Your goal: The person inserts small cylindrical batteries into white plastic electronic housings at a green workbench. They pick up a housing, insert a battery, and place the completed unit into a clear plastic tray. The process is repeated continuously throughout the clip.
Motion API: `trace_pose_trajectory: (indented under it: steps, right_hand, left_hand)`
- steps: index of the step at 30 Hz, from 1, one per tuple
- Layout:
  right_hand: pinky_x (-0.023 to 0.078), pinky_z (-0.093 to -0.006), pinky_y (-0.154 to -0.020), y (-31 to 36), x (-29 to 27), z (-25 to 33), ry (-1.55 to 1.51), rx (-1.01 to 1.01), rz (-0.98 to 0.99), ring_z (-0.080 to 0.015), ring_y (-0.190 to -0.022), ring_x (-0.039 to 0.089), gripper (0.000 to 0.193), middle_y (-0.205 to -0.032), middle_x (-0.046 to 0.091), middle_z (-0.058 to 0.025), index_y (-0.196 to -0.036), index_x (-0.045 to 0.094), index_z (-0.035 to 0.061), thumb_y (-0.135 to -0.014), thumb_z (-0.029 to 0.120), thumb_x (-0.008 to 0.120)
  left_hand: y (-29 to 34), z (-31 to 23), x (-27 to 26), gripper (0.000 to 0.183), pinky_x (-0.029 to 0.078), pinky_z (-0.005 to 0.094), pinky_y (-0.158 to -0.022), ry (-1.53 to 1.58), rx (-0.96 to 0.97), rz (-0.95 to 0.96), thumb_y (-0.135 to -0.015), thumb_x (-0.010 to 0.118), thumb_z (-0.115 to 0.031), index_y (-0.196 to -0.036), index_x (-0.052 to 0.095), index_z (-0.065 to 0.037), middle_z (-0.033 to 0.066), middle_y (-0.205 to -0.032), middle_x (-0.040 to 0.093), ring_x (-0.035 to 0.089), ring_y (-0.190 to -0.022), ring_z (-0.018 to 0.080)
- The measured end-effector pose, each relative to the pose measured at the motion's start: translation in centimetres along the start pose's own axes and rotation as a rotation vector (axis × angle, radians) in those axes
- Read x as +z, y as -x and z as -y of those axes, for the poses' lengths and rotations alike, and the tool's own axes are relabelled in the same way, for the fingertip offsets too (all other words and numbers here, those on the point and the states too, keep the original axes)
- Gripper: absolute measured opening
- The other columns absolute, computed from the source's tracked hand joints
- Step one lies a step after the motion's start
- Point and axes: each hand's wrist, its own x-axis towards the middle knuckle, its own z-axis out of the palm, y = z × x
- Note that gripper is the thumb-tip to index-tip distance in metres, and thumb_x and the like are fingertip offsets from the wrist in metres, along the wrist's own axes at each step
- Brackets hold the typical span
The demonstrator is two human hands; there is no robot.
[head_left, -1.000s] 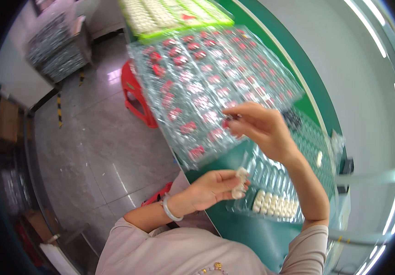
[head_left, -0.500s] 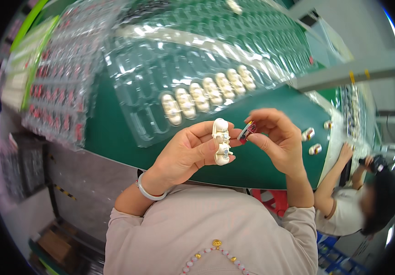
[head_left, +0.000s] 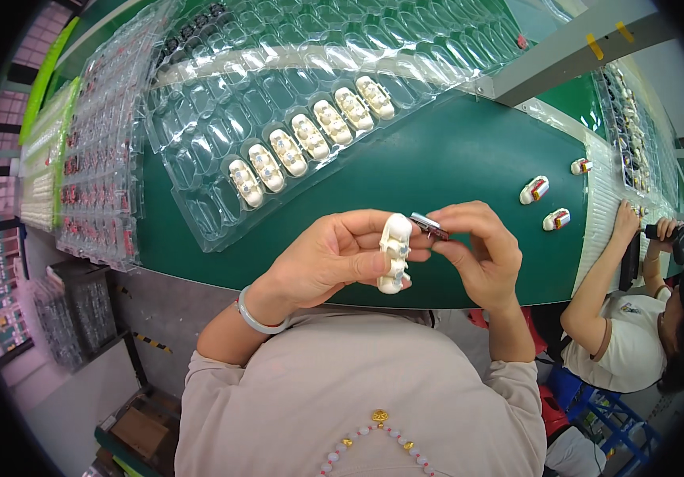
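Your left hand (head_left: 318, 258) grips a glossy white casing (head_left: 395, 254) between thumb and fingers, holding it upright above the smooth green tabletop (head_left: 374, 187); it is a long shape with rounded ends and small fittings set into its hollowed face. Your right hand (head_left: 481, 246) pinches a thin, flat part (head_left: 429, 227) by its edge, silvery along the top and dark reddish underneath, close beside the casing's upper end; whether the two touch, you cannot tell from here. Beyond your hands lies a clear, shiny plastic tray (head_left: 187, 179) moulded into oval pockets, seven similar white casings (head_left: 309, 136) lined up slantwise along its near side. To the right, three white rounded pieces (head_left: 533, 190) with silvery, red-edged tops rest apart on the green surface. Far left, crinkled transparent trays (head_left: 104, 143) hold small red parts. A smooth, pale bangle (head_left: 258, 314) rings your left wrist.
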Motion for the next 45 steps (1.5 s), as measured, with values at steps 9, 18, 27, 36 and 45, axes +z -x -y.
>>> trace_pose_trajectory:
  steps: [9,18,27,36,45]
  right_hand:
    - [0.051,-0.0334,-0.082,0.4,0.7,-0.9,-0.583,0.259,0.071,-0.0248,-0.099,0.060,0.025,-0.104,0.061,-0.0170,-0.095,0.067,0.0001,-0.071,-0.007,0.067]
    - [0.045,-0.0375,-0.094,1.3,1.3,-0.9,-0.932,0.567,0.006,-0.0270,-0.110,0.055,0.038,-0.120,0.054,-0.0200,-0.112,0.055,-0.0063,-0.076,-0.005,0.063]
    - [0.045,-0.0377,-0.093,1.7,1.2,-1.2,-0.935,0.512,-0.036,-0.0254,-0.107,0.055,0.033,-0.115,0.057,-0.0201,-0.104,0.061,-0.0050,-0.071,-0.007,0.065]
    - [0.043,-0.0384,-0.091,1.6,1.7,0.2,-0.529,0.214,-0.071,-0.0275,-0.106,0.056,0.040,-0.112,0.059,-0.0197,-0.102,0.062,-0.0046,-0.064,-0.009,0.073]
    - [0.043,-0.0378,-0.089,1.7,2.0,0.4,-0.474,0.203,-0.057,-0.0279,-0.104,0.056,0.040,-0.111,0.061,-0.0192,-0.103,0.063,-0.0031,-0.064,-0.006,0.073]
  left_hand:
    - [0.5,0.2,-1.5,0.045,0.053,0.0375,-0.086,-0.024,-0.023,0.095,-0.083,0.063,-0.003,-0.123,0.047,0.006,0.0185,-0.118,0.055,0.056,-0.110,0.0273]
    - [0.2,-0.1,-0.7,0.035,0.056,0.0397,-0.078,-0.006,-0.027,0.018,-0.079,0.063,-0.002,-0.112,0.055,0.003,0.0188,-0.108,0.059,0.061,-0.099,0.0261]
    - [0.1,0.8,-1.0,0.037,0.056,0.0372,-0.077,0.158,-0.052,-0.028,-0.082,0.063,-0.008,-0.116,0.052,0.000,0.0125,-0.100,0.061,0.063,-0.091,0.0187]
    - [-0.2,1.3,-1.1,0.041,0.055,0.0294,-0.077,0.148,-0.037,-0.032,-0.087,0.061,-0.021,-0.120,0.049,0.000,0.0078,-0.104,0.060,0.062,-0.091,0.0139]
    - [-0.1,1.1,-0.4,0.039,0.055,0.0282,-0.077,0.117,-0.026,-0.085,-0.086,0.064,-0.016,-0.117,0.049,0.002,0.0085,-0.103,0.060,0.062,-0.090,0.0135]
